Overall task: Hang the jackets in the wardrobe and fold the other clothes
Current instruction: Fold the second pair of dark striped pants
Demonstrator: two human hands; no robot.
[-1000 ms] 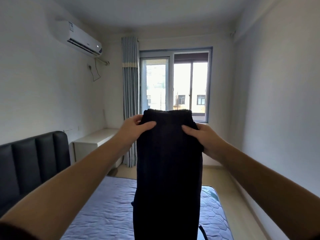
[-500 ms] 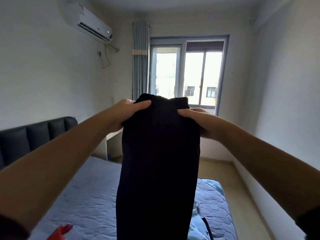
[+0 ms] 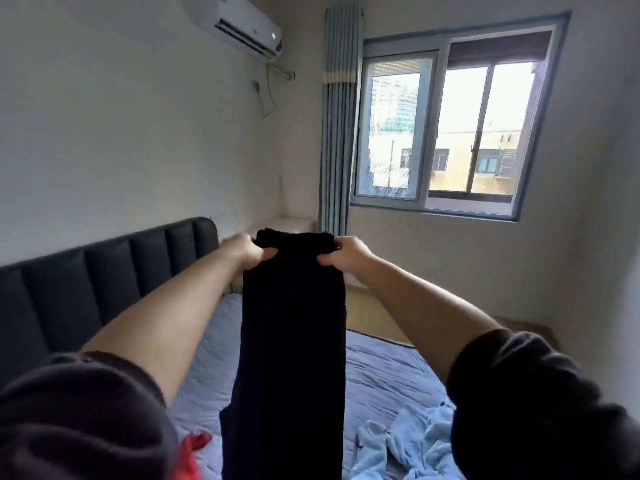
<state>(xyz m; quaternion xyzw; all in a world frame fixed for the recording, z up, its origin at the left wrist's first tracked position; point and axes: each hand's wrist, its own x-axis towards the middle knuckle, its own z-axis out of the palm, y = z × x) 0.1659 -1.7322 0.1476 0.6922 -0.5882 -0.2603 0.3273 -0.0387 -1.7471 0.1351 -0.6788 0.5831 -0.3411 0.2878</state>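
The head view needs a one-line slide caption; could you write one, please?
The left hand and the right hand grip the top edge of a dark garment above the bed.

A dark brownish-black short-sleeved top is worn, seen as a left sleeve and right sleeve; forearms, left hand and right hand are left uncovered.
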